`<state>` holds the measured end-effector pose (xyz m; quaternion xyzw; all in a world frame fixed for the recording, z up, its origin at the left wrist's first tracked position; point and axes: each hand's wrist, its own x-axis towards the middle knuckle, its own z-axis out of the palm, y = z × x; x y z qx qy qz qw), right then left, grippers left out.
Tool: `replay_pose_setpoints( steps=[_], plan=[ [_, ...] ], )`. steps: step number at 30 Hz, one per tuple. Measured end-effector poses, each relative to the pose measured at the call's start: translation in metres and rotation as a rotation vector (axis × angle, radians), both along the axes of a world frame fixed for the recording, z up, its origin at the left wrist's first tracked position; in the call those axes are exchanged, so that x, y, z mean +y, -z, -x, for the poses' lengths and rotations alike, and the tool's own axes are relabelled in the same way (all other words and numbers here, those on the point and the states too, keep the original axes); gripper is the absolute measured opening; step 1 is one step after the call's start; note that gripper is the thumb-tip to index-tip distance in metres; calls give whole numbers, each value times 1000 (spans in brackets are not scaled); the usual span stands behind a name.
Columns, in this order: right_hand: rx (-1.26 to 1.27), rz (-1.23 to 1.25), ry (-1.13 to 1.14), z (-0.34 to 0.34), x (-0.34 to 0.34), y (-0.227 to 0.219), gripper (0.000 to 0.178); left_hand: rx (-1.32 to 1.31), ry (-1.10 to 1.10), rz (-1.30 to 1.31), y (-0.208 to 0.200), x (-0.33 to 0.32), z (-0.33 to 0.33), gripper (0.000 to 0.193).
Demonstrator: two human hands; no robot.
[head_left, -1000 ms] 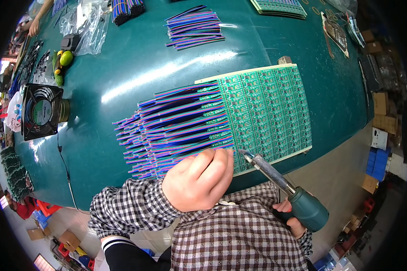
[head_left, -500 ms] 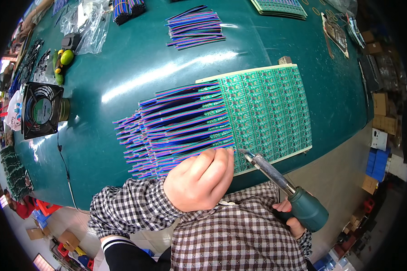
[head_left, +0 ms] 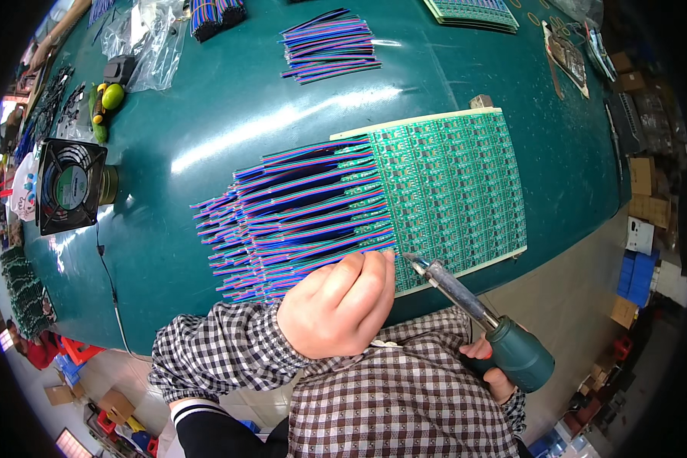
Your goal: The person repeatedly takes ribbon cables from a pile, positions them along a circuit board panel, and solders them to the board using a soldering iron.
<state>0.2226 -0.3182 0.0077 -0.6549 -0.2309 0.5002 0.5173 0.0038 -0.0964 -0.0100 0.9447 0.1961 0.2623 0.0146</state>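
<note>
A large green circuit board panel [head_left: 454, 191] with pale edge strips lies on the table in front of me. Rows of striped ribbon wires [head_left: 305, 206] run leftward from its left side. My left hand [head_left: 340, 305] is closed in a pinch at the panel's lower left, its fingertips on the end of a ribbon wire. In my right hand [head_left: 487, 365] is a soldering iron [head_left: 520, 353] with a dark green handle. Its tip points up-left and sits just right of my left fingertips, at the board's pads. The iron's handle partly hides the right hand's fingers.
A loose pile of ribbon wires [head_left: 332, 47] lies beyond the panel. More boards [head_left: 473, 14] are stacked at the far right. A black fan [head_left: 72, 187] stands at the left, its cord hanging over the edge. Green and yellow fruit [head_left: 113, 97] lies behind it, near a clear bag [head_left: 149, 38].
Almost nothing differs. The soldering iron's tip and both hands stay practically in place at the same row of the panel.
</note>
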Motion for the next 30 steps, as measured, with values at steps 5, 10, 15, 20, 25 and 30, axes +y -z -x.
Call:
replay_pose_setpoints(
  steps=[5, 10, 15, 20, 25, 30],
  plan=[
    [74, -33, 25, 1, 0, 1, 63, -9, 0, 2, 1, 0, 0, 41],
    [68, -33, 38, 1, 0, 0, 63, -53, -1, -2, 4, 0, -1, 41],
    [40, -45, 4, 2, 1, 1, 64, 18, 5, -46, 4, 1, 6, 38],
    [-61, -28, -56, -1, 0, 1, 58, 47, 26, -64, 3, 1, 3, 38],
    [-146, -48, -113, -4, -7, 7, 57, 45, 39, -66, 4, 1, 3, 38],
    [-82, -76, 4, 3, -6, 6, 61, 4, 36, -40, 4, 0, 0, 40]
  ],
)
